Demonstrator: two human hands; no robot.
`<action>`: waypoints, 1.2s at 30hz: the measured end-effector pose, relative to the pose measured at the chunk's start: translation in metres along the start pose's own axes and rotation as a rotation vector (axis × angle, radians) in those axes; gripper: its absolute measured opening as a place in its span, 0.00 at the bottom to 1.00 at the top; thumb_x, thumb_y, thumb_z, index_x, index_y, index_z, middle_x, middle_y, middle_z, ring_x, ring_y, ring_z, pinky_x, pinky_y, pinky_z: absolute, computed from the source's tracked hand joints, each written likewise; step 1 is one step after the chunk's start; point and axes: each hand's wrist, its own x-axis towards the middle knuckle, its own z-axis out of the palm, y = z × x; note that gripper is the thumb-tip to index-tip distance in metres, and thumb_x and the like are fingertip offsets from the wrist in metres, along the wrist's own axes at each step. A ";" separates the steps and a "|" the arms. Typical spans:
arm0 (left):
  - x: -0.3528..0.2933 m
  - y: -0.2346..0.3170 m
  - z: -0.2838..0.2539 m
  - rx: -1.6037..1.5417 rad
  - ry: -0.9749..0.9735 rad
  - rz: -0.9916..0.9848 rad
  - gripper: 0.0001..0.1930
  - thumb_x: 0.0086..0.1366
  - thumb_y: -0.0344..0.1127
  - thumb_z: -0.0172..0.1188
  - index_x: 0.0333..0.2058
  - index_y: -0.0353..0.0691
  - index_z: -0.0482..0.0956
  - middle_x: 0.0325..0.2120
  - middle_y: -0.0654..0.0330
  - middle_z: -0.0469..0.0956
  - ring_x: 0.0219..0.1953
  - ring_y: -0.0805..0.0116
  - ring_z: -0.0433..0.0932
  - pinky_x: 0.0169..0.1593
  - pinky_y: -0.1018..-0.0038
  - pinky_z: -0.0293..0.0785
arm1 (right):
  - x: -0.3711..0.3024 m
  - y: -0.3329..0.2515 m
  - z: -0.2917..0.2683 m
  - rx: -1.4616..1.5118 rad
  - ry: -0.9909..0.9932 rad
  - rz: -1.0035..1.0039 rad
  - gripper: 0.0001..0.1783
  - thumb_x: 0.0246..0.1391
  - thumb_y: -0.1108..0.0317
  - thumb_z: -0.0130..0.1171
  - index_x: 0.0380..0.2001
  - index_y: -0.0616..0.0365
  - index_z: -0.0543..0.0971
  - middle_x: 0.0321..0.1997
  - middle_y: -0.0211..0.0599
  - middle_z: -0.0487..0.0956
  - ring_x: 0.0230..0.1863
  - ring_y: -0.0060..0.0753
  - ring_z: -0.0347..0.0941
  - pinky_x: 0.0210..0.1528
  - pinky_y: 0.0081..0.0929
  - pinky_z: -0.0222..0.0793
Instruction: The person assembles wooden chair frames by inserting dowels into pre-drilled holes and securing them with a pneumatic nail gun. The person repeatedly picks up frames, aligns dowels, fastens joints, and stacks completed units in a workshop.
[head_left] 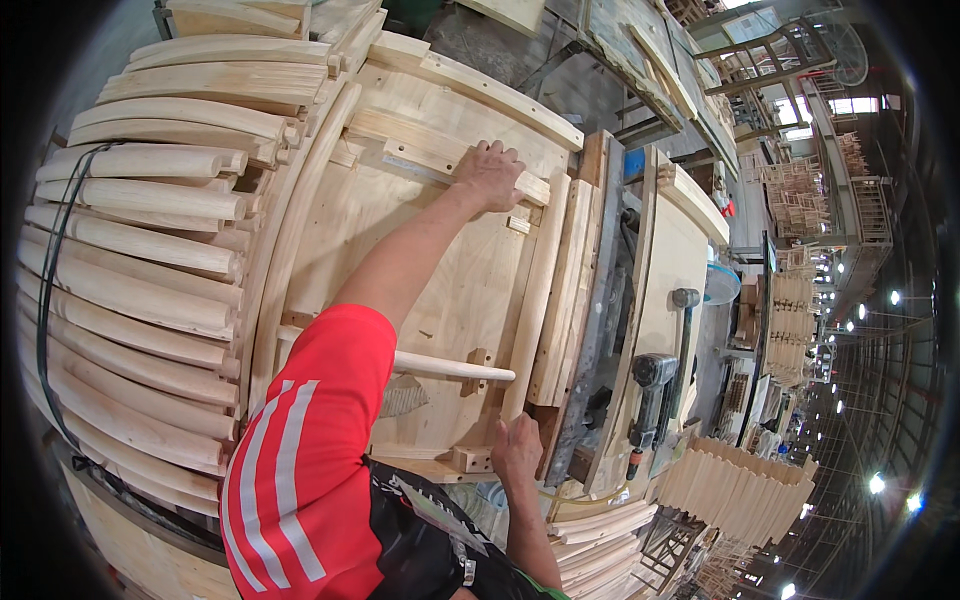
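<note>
Bench surroundings: a bundle of curved wooden pieces (140,250) fills the left side, with a dark strap (45,290) across it. A plywood board (450,265) carries the work; a long wooden strip (500,95) runs along its far edge, and a drilled block (473,459) sits near its close edge. Beyond the board's right side I log a metal bar (590,300), then a power tool (654,372) and a hammer (686,300) on a second panel.

Frame parts: on the board, a crossbar (425,152) reaches the right-hand post (541,290). A round rod (450,367) ends at that post; contact unclear to me.

Left hand (490,177): on the crossbar near its right end, fingers together and bent over it; thumb hidden, so I cannot tell whether they clamp. Right hand (518,448): curled at the post's near end; I cannot tell whether it grips.
</note>
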 end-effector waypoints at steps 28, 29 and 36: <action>-0.038 -0.047 -0.014 0.277 0.150 0.053 0.50 0.53 0.78 0.68 0.56 0.34 0.77 0.54 0.51 0.77 0.60 0.54 0.74 0.67 0.57 0.65 | -0.005 -0.010 -0.001 -0.024 0.015 0.000 0.19 0.65 0.56 0.65 0.46 0.60 0.74 0.42 0.52 0.77 0.44 0.64 0.78 0.42 0.56 0.77; -0.037 -0.047 -0.014 0.278 0.147 0.053 0.50 0.53 0.78 0.68 0.56 0.34 0.77 0.54 0.51 0.77 0.60 0.54 0.74 0.67 0.57 0.65 | -0.006 -0.010 -0.002 -0.030 0.016 -0.005 0.19 0.65 0.56 0.64 0.46 0.60 0.74 0.42 0.52 0.77 0.44 0.64 0.79 0.42 0.56 0.77; -0.036 -0.042 -0.014 0.251 0.102 0.030 0.49 0.53 0.75 0.70 0.58 0.36 0.74 0.55 0.50 0.75 0.62 0.50 0.72 0.69 0.55 0.63 | -0.010 -0.006 0.001 -0.033 0.046 -0.032 0.19 0.65 0.56 0.64 0.47 0.60 0.73 0.43 0.52 0.76 0.44 0.65 0.79 0.42 0.55 0.77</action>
